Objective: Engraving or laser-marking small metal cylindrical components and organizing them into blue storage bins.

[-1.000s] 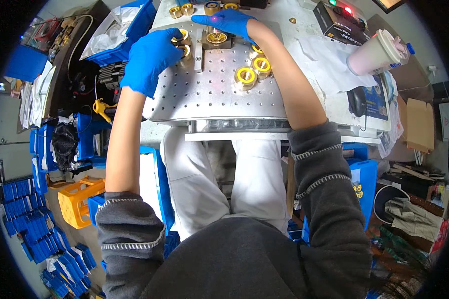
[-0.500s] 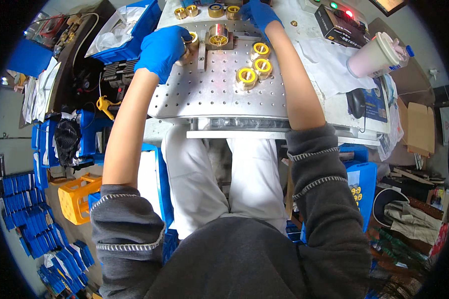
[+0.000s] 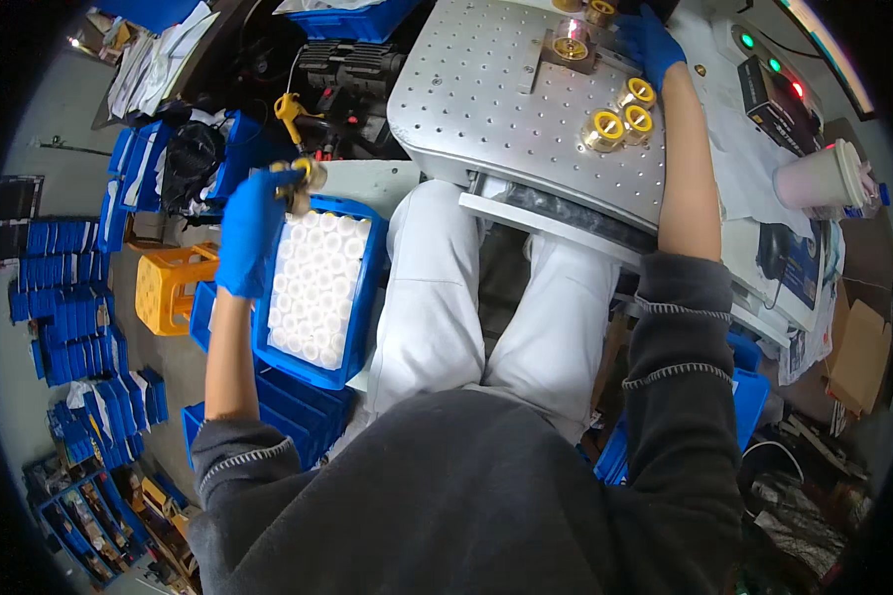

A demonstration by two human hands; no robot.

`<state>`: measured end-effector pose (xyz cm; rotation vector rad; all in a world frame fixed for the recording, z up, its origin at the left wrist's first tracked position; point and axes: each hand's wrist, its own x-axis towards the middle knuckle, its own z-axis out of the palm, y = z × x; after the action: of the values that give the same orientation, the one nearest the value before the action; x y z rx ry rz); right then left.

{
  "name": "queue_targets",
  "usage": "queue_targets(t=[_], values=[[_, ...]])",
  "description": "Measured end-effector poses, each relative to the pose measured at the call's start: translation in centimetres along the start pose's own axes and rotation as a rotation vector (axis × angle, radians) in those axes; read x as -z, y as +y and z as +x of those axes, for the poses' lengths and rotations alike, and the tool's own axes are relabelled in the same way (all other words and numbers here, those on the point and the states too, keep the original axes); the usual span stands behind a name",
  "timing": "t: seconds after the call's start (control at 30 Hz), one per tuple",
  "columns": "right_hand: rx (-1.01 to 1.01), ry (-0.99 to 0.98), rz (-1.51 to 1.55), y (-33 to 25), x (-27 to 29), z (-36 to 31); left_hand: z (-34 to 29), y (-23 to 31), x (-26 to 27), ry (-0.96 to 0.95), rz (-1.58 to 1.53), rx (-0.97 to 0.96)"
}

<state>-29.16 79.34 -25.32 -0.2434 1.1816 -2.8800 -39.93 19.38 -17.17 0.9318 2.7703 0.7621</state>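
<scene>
My left hand (image 3: 249, 230), in a blue glove, is closed on brass-coloured metal rings (image 3: 311, 177); the fingers hide how many. It is over the far left corner of a blue tray (image 3: 260, 332) packed with white-looking round pieces (image 3: 315, 281). My right hand (image 3: 651, 50), also gloved, lies at the far right edge of the perforated metal plate (image 3: 486, 109), its fingers partly hidden. Close to it, a brass ring (image 3: 571, 45) sits against a metal block and stop bar (image 3: 530, 75), with red light on it. Three yellow-rimmed brass rings (image 3: 603, 130) stand grouped nearer on the plate.
Further brass rings (image 3: 599, 12) stand at the plate's far edge. On the right are a dark box (image 3: 782, 102), a lidded cup (image 3: 819, 178) and a black mouse (image 3: 772, 252). A yellow air gun (image 3: 289, 116) hangs on the left, above a yellow stool (image 3: 165, 288).
My left hand has moved from the plate down and left to the blue tray, carrying brass rings. My right hand stays by the plate's far right edge. The view has turned left.
</scene>
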Motion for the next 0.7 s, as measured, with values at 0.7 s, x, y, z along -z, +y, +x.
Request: queue_targets(t=[0.7], values=[[0.047,-0.104,0.004,0.3,-0.2,-0.6,-3.9,-10.4,-15.6,-0.077,0.128,0.014]])
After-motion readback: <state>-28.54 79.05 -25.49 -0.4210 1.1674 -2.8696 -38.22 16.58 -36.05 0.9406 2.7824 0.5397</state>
